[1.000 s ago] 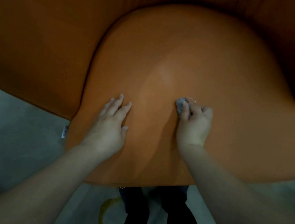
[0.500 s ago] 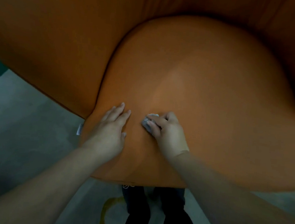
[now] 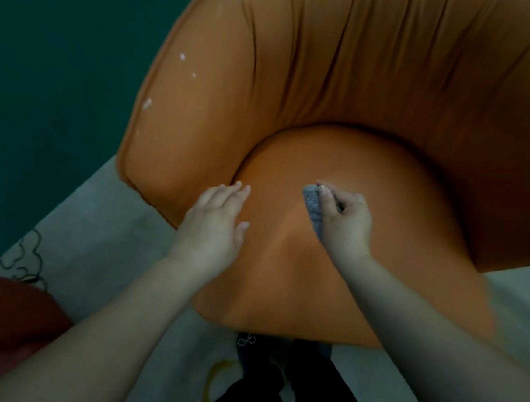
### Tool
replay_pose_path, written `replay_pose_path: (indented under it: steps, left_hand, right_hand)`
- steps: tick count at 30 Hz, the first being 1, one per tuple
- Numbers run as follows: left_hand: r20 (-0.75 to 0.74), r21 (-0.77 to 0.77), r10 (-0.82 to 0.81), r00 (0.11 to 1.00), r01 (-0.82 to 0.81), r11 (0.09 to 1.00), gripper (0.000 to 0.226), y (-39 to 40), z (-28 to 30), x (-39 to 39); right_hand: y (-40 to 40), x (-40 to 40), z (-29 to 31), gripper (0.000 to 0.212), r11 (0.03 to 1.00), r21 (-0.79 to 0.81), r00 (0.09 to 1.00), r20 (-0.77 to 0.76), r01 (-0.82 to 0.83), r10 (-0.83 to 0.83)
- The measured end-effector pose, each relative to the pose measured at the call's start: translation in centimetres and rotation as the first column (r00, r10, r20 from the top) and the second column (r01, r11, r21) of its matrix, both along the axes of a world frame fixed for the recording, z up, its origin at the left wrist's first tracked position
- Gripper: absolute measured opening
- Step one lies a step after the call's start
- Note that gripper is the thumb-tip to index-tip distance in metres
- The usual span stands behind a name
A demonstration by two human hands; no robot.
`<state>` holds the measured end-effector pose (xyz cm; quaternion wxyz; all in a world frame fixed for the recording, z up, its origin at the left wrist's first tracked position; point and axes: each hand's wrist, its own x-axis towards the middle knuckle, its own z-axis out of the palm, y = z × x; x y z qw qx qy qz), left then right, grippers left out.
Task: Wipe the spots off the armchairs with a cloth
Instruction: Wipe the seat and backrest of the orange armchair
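Here the orange armchair (image 3: 346, 80) is cut off at the top and right edges. The right hand (image 3: 344, 221) grips a grey cloth (image 3: 313, 206), mostly hidden under the fingers, over the seat cushion (image 3: 362, 272). The left hand (image 3: 215, 225) lies flat, fingers straight, at the cushion's left edge. White spots (image 3: 182, 56) mark the left armrest. Pale floor (image 3: 97, 219) lies below.
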<state>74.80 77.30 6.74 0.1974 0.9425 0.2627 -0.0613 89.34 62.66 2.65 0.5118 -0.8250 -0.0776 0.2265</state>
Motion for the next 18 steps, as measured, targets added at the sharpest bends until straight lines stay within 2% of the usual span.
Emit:
replay_pose_path:
  steps: [4,9,15,18]
  left_hand:
    - [0.010,0.059,-0.001,1.000,0.001,0.998,0.059,-0.1,6.0,0.2]
    - [-0.003,0.085,0.007,1.000,-0.007,0.996,0.061,1.7,10.4,0.0]
    - [0.025,0.114,0.011,1.000,-0.014,0.993,0.061,10.1,12.9,-0.7]
    - [0.013,0.118,-0.036,0.999,0.034,0.992,0.061,16.3,13.0,-1.1]
  right_hand:
    - [-0.1,1.5,5.7,0.026,0.999,0.031,1.000,0.007,-0.029,0.029]
    - [1.3,1.1,10.1,0.027,0.999,0.050,0.999,0.033,-0.009,0.007]
    - [7.7,-0.3,12.1,0.024,0.994,0.086,0.996,0.039,0.073,-0.077]
    - [12.3,-1.6,12.2,0.025,0.985,0.067,0.986,0.036,0.160,-0.163]
